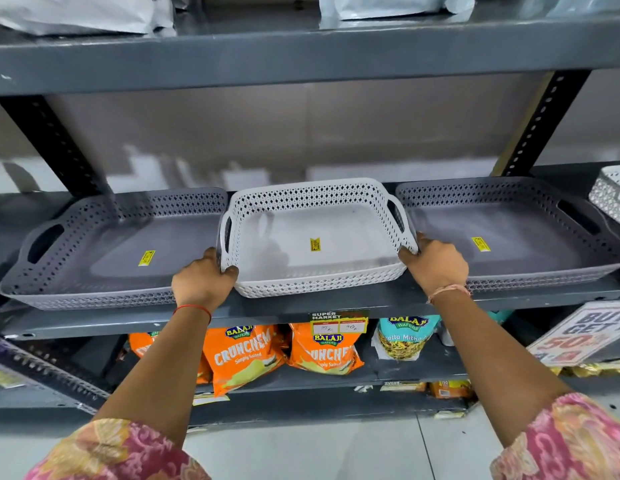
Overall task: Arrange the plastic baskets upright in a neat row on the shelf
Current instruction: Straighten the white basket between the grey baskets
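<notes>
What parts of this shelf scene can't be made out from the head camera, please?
- Basket at far right: cut off by the frame edge.
- Yellow sticker in the white basket: print too small.
- Left hand and right hand: fingertips hidden behind the basket's corners.

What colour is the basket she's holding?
White basket, with a diamond-hole lattice wall; the head view shows it clearly.

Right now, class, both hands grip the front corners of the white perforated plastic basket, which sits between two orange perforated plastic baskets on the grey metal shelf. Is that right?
Not quite. The head view shows the left hand and right hand on the white perforated plastic basket, but its neighbours on the grey metal shelf are grey perforated plastic baskets, not orange.
</notes>
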Demonstrator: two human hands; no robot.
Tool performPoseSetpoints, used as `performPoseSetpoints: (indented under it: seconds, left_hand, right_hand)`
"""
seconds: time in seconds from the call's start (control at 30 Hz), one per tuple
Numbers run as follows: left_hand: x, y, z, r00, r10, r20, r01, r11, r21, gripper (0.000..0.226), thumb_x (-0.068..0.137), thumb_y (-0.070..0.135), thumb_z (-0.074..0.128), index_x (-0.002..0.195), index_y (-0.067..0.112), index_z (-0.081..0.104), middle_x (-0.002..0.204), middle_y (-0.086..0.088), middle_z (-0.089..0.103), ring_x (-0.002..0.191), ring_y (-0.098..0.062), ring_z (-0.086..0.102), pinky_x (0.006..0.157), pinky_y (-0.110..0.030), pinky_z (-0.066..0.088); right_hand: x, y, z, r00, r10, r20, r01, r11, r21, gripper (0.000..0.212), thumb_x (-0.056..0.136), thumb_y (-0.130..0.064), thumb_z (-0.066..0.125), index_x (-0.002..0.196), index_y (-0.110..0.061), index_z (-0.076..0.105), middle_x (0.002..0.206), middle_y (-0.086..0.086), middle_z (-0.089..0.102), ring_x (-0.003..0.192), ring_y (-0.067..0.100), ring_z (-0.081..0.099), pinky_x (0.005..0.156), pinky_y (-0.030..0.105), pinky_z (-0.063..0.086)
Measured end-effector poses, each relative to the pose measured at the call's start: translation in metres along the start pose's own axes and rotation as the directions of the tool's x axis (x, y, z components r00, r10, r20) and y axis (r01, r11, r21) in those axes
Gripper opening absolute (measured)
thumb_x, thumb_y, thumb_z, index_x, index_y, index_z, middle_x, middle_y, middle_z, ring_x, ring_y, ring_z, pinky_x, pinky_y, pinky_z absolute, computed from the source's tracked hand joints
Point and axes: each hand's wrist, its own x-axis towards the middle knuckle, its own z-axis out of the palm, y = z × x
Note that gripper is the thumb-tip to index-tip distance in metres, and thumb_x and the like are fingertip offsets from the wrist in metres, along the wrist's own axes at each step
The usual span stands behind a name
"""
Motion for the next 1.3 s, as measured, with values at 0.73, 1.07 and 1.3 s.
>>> performPoseSetpoints:
  seconds: [0.73,1.07,1.3]
  left_hand:
    - [-0.010,-0.011,-0.004,0.994,0.106,0.016,-0.107,0.994,0.024,0.042,0.090,0.024,0.043,0.126,0.002,0.040,0.102,-0.028,0.066,0.095,-0.045,0.060,0.073,-0.041,0.046]
    - [-0.008,-0.013,-0.002,0.992,0.123,-0.012,-0.122,0.992,0.027,0.039,0.090,0.022,0.041,0.122,0.001,0.042,0.100,-0.031,0.065,0.091,-0.046,0.060,0.072,-0.042,0.047]
    - [-0.007,-0.013,-0.003,0.991,0.135,-0.008,-0.135,0.990,0.044,0.039,0.091,0.021,0.039,0.124,0.001,0.040,0.102,-0.030,0.065,0.093,-0.045,0.060,0.073,-0.043,0.047]
  right_hand:
    - [-0.004,0.004,-0.008,0.992,-0.028,0.120,0.020,0.998,0.062,0.041,0.077,-0.024,0.061,0.118,-0.020,0.058,0.095,0.017,0.069,0.091,0.038,0.063,0.068,0.032,0.045]
    - [-0.005,0.004,-0.008,0.976,-0.014,0.218,0.024,0.999,-0.041,0.066,0.075,-0.030,0.058,0.136,-0.018,0.036,0.100,0.014,0.068,0.096,0.035,0.062,0.074,0.034,0.047]
    - [-0.005,0.005,-0.007,0.972,-0.022,0.235,0.040,0.997,-0.071,0.074,0.076,-0.031,0.058,0.141,-0.015,0.028,0.099,0.015,0.068,0.095,0.035,0.063,0.072,0.033,0.046]
